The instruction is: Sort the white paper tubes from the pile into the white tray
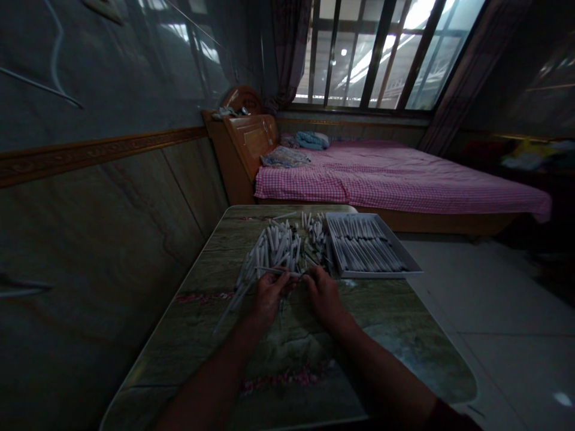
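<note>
My left hand [271, 293] is closed on a slim white pen [268, 270], which lies nearly level across its fingertips. At the pen's right end, the fingers of my right hand [322, 294] are pinched together; a small dark part shows there, too small to make out. Just beyond my left hand lies a loose heap of white pen barrels [279, 240], some pointing toward me. Beside it is a smaller pile of short white and dark pieces [317, 234], perhaps caps. To the right, a shallow white box [408, 263] holds rows of similar pens.
Everything rests on a small table [404, 335] with a green marbled, flowered top. A marble-tiled wall [148, 239] runs close along its left side. Beyond the table stands a bed [386, 173] with a pink checked sheet, below a barred window [372, 54]. Pale floor tiles [503, 305] lie right.
</note>
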A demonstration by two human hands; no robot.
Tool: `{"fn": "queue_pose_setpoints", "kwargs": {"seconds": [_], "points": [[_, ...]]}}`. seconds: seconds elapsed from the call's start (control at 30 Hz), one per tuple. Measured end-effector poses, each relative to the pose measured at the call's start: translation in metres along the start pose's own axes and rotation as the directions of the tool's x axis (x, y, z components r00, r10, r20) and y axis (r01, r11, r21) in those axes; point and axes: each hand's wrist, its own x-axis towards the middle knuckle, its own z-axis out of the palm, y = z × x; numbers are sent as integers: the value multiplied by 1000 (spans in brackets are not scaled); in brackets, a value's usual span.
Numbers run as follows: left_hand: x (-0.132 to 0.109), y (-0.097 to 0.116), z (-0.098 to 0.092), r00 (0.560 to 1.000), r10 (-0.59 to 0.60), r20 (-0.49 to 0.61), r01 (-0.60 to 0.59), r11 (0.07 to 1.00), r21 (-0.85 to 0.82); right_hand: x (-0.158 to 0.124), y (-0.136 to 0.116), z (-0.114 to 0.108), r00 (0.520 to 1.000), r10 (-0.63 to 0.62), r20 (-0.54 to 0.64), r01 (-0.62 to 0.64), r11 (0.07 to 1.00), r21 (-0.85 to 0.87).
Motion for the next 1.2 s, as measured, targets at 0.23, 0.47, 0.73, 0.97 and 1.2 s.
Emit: {"fn": "queue_pose_setpoints", "kwargs": {"seconds": [0.23, 0.47, 0.73, 0.97, 1.2], "points": [[-1, 0, 1, 999, 44, 23, -46, 995, 88, -4, 13, 5, 986, -138, 94, 152, 974, -167], [1, -2, 0, 999, 27, 18, -29, 994, 105, 2, 7, 1, 989, 51, 138, -61, 996, 67], [-2, -2, 1, 999, 36, 20, -38, 993, 112, -1, 8, -5, 994, -67, 84, 71, 996, -45], [-3, -2, 1, 1000, 28, 2, -28, 991, 132, 1, 6, -8, 984, -73, 162, 86, 994, -72], [-3, 0, 3, 1000, 11, 25, -15, 989, 150, -2, 8, -6, 976, -129, 177, 160, 971, -177]]}}
